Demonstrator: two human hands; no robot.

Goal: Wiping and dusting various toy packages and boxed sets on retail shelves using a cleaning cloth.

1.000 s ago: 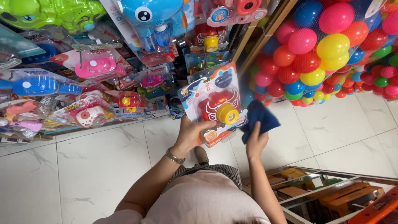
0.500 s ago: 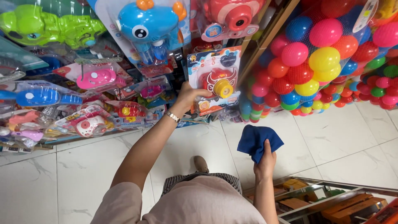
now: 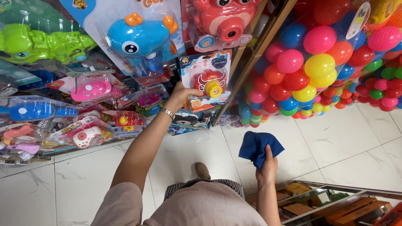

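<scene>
My left hand (image 3: 181, 97) is raised to the toy display and grips a blister-packed red toy (image 3: 206, 82) with a yellow nozzle, holding it against the rack below a larger red boxed toy (image 3: 220, 19). A metal watch sits on that wrist. My right hand (image 3: 267, 167) hangs low over the tiled floor and holds a dark blue cloth (image 3: 258, 147), bunched at my fingers. A blue fish-shaped toy (image 3: 141, 38) in a pack hangs just left of the red one.
Packaged toys crowd the rack at left: a green crocodile (image 3: 44, 43), a pink toy (image 3: 91, 89), a blue one (image 3: 35, 111). Net bags of coloured balls (image 3: 318, 62) fill the upper right. A glass case (image 3: 331, 205) stands at bottom right. White floor tiles (image 3: 335, 138) lie below.
My left hand lifted the red toy pack from in front of me up to the rack. My right hand dropped away from the pack with the blue cloth and now hangs low.
</scene>
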